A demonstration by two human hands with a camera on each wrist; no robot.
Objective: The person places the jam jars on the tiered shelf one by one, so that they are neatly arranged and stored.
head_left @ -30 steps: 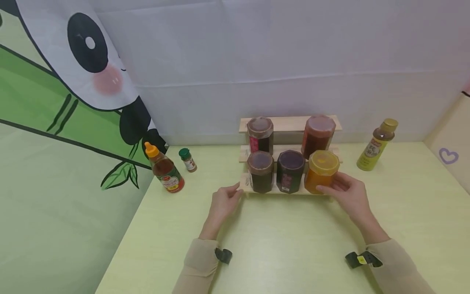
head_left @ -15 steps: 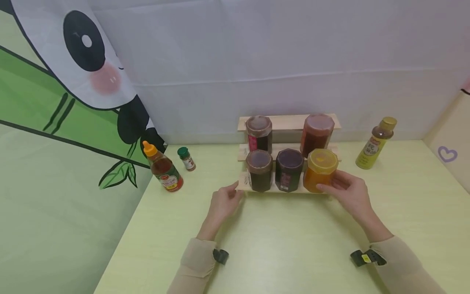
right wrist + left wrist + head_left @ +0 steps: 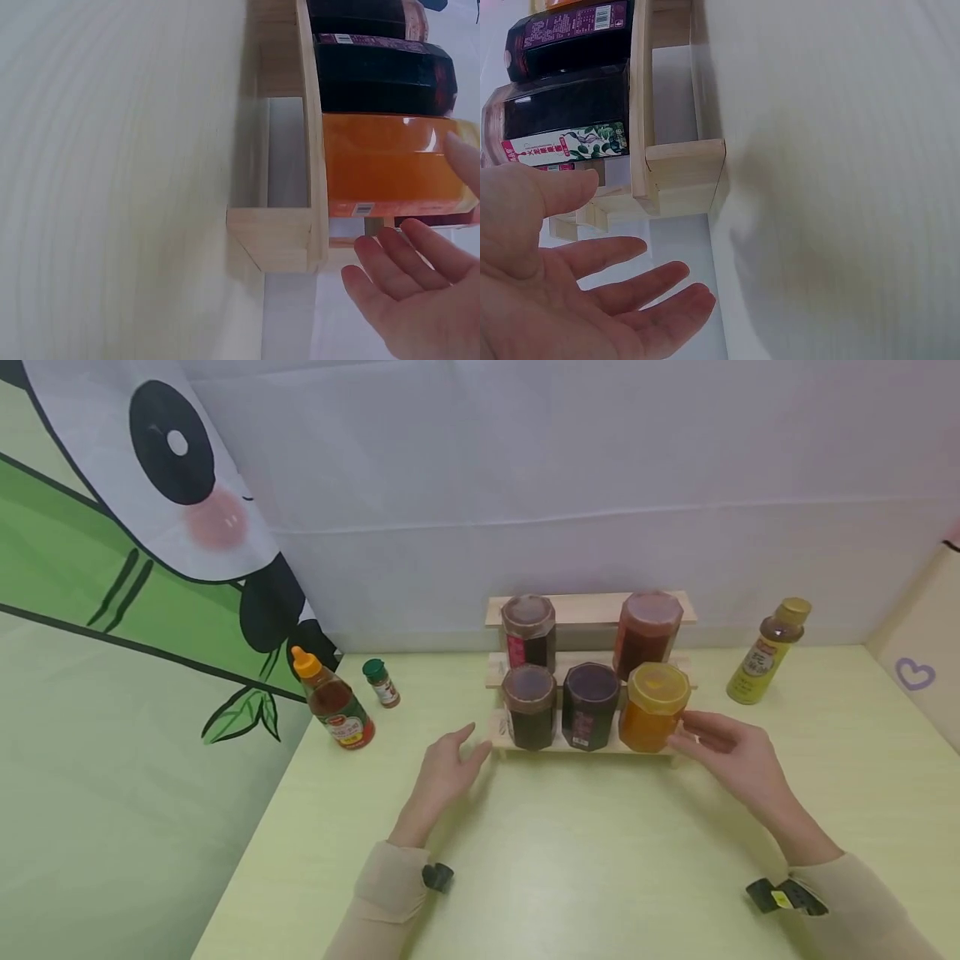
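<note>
A stepped wooden rack [image 3: 592, 610] holds several octagonal jars. On its lowest step stand a brown-lidded dark jar [image 3: 530, 710], a purple-lidded dark jar [image 3: 590, 710] and an orange jar with a yellow lid [image 3: 654, 710]. My right hand [image 3: 735, 760] is at the orange jar's right side, fingers loosely extended; in the right wrist view the thumb [image 3: 465, 161] overlaps the jar's upper part. My left hand [image 3: 444, 768] is just off the rack's left end, thumb and fingers spread, holding nothing. In the left wrist view its fingers [image 3: 660, 285] point past the rack's wooden end.
Two more jars, a dark one [image 3: 529, 631] and a reddish one [image 3: 649, 635], stand on the middle step. Left of the rack are a sauce bottle with an orange cap [image 3: 333, 706] and a small green-capped shaker [image 3: 382, 683]. A yellow-labelled bottle [image 3: 765, 656] stands to the right.
My left hand has let go of the rack's left end and spread its fingers. My right hand has loosened from the orange jar and shifted right. The rack and jars look unmoved.
</note>
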